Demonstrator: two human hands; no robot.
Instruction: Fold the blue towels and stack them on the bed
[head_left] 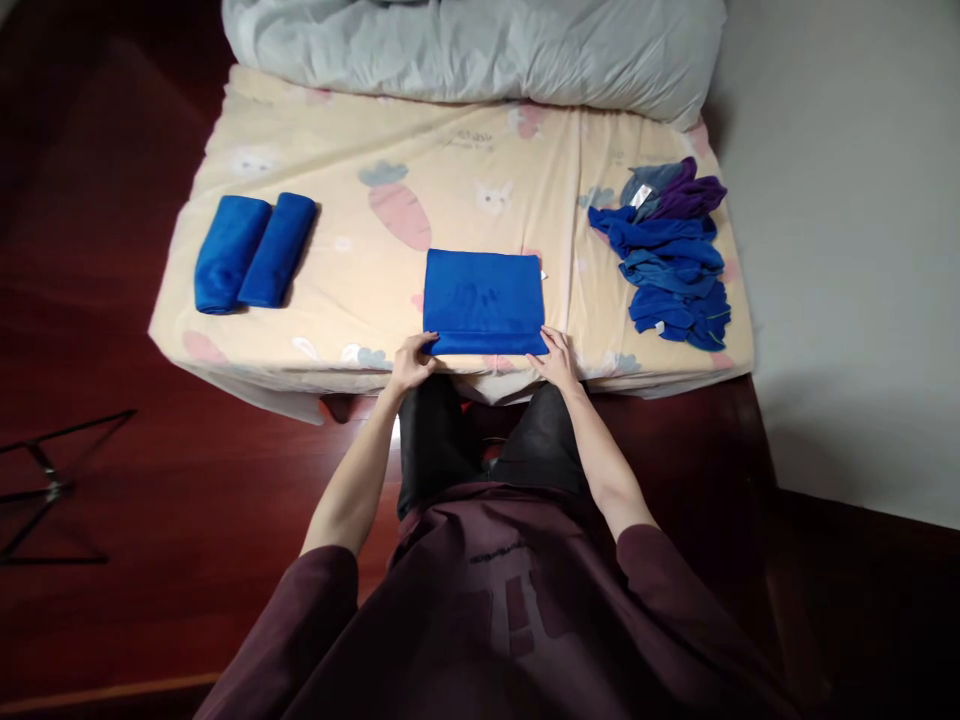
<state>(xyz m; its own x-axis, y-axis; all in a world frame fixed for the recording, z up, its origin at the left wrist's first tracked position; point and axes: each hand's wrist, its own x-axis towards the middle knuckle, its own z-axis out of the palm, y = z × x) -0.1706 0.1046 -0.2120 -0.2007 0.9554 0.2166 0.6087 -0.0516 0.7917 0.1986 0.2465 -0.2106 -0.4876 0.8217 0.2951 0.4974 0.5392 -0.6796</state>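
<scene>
A blue towel point(484, 290) lies folded into a flat rectangle near the front edge of the bed, with a narrow strip turned over along its near side. My left hand point(412, 362) grips the near left corner of that strip, thumb and fingers closed on it. At the near right corner, my right hand point(555, 360) likewise holds the strip between thumb and fingers. A small white tag sticks out at the towel's right side. Off to the left, two rolled blue towels point(232, 255) point(279, 250) rest side by side.
Crumpled blue and purple cloths point(671, 260) are heaped on the right of the bed sheet point(337, 130). A pale quilt point(480, 45) is bunched across the back. A wall point(847, 250) stands at the right. Black tripod legs point(52, 488) stand on the dark red floor at left.
</scene>
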